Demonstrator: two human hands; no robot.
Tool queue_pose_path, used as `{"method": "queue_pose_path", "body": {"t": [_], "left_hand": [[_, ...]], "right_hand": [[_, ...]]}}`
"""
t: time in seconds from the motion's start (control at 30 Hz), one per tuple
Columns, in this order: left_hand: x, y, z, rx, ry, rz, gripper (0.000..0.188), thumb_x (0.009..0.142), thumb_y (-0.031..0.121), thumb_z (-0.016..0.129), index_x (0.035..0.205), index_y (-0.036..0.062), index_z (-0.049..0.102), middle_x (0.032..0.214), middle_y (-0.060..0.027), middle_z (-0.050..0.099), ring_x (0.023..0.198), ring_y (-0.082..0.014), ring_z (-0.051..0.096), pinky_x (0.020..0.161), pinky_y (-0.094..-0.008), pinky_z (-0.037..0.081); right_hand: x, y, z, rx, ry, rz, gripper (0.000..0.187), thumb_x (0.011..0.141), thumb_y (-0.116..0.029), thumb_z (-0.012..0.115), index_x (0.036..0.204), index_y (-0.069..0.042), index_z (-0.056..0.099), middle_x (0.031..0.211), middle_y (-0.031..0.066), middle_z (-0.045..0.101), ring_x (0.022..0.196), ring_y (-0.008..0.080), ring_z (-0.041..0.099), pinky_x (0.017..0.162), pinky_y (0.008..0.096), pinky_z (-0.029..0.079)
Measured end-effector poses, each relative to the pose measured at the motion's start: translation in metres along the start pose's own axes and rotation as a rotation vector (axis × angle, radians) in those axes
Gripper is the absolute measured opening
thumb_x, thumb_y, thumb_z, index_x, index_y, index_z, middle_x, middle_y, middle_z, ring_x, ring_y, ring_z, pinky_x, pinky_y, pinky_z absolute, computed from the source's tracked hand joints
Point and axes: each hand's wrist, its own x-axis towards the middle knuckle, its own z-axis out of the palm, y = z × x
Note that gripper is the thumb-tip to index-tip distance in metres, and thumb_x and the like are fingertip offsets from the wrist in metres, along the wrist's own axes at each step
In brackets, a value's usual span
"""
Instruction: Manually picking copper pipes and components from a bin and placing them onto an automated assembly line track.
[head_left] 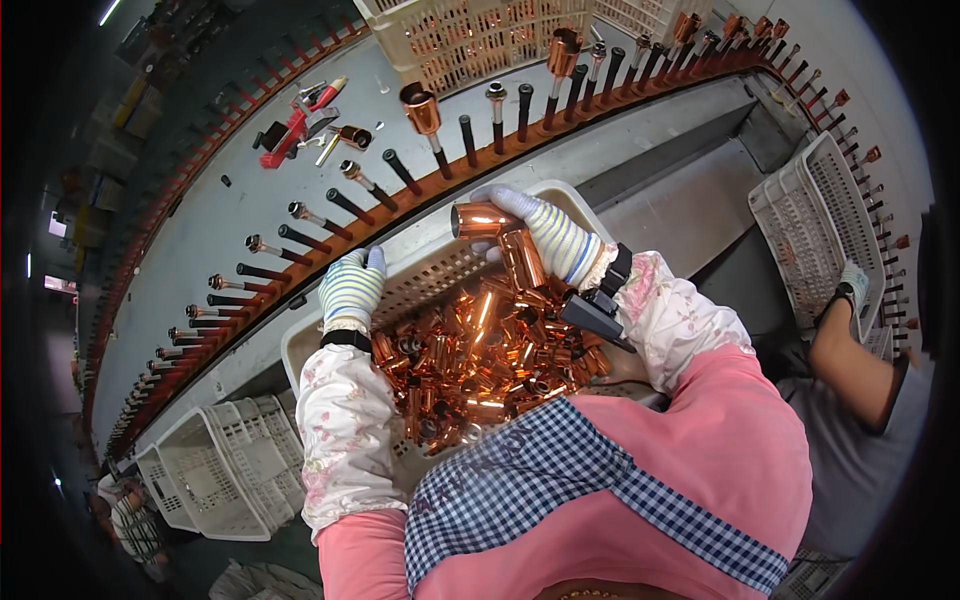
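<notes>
My right hand [556, 238], in a striped glove, is closed around copper pipe fittings. One shiny fitting [484, 221] points its open end left; a second fitting [521, 259] hangs below it, against the fingers. Both are held over a pale plastic basket [296, 345] heaped with loose copper fittings [480, 350]. My left hand [352, 287], gloved alike, lies at the basket's far left rim. Its fingers are stretched forward with the thumb apart, and no fitting shows in it. Beyond the basket, black upright pegs [402, 172] line a curved rail, and some carry copper fittings [421, 108].
Red-handled tools [290, 135] lie on the grey table behind the rail. Crates of copper parts [480, 45] stand at the back. Stacked white baskets [225, 465] are at lower left. At right, a co-worker's gloved hand [855, 282] touches another white basket [815, 215].
</notes>
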Motion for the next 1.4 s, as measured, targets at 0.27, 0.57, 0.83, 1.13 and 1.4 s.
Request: {"method": "queue_pose_path", "body": {"t": [0.27, 0.57, 0.83, 1.13, 1.4], "left_hand": [[-0.003, 0.0, -0.002, -0.009, 0.006, -0.01, 0.049, 0.1, 0.049, 0.05, 0.124, 0.015, 0.074, 0.12, -0.0178, 0.073, 0.113, -0.0378, 0.068, 0.1, -0.0462, 0.052], [0.026, -0.011, 0.004, -0.635, 0.816, 0.487, 0.072, 0.093, 0.015, 0.069, 0.155, -0.001, 0.037, 0.149, -0.0246, 0.046, 0.138, -0.0359, 0.047, 0.12, -0.0456, 0.034], [0.117, 0.009, -0.098, -0.693, 0.559, 0.213, 0.034, 0.091, 0.019, 0.076, 0.123, 0.0061, 0.074, 0.086, -0.0042, 0.074, 0.078, -0.0137, 0.068, 0.079, -0.0281, 0.056], [0.098, 0.093, -0.148, -0.663, -0.219, 0.615, 0.077, 0.074, -0.008, 0.062, 0.147, 0.0146, 0.056, 0.122, -0.0089, 0.064, 0.07, -0.0144, 0.063, 0.061, -0.0289, 0.054], [-0.073, 0.079, -0.05, -0.237, -0.378, 0.752, 0.027, 0.081, 0.005, 0.072, 0.107, 0.0035, 0.066, 0.096, -0.0089, 0.071, 0.084, -0.0198, 0.069, 0.079, -0.0314, 0.056]], "right_hand": [[0.004, 0.006, 0.002, -0.06, -0.058, -0.266, 0.051, 0.09, -0.021, 0.081, 0.133, -0.006, 0.057, 0.126, 0.0083, 0.066, 0.113, 0.0176, 0.065, 0.093, 0.0343, 0.057], [0.003, -0.005, -0.004, -0.394, -0.068, -0.416, 0.061, 0.089, -0.016, 0.081, 0.14, -0.004, 0.05, 0.135, 0.0109, 0.059, 0.127, 0.0224, 0.058, 0.109, 0.0371, 0.049], [0.006, -0.013, -0.017, -0.477, -0.057, -0.544, 0.07, 0.084, -0.013, 0.076, 0.148, -0.006, 0.047, 0.136, 0.0108, 0.059, 0.133, 0.0233, 0.054, 0.115, 0.0398, 0.042], [-0.007, -0.04, -0.019, -0.397, 0.009, -0.472, 0.067, 0.087, -0.018, 0.077, 0.144, 0.002, 0.049, 0.138, 0.0112, 0.061, 0.125, 0.0208, 0.06, 0.108, 0.0353, 0.049], [-0.006, -0.019, -0.029, -0.286, -0.06, -0.497, 0.048, 0.089, -0.004, 0.072, 0.135, -0.006, 0.058, 0.141, 0.009, 0.059, 0.125, 0.0204, 0.058, 0.107, 0.0366, 0.05]]}}
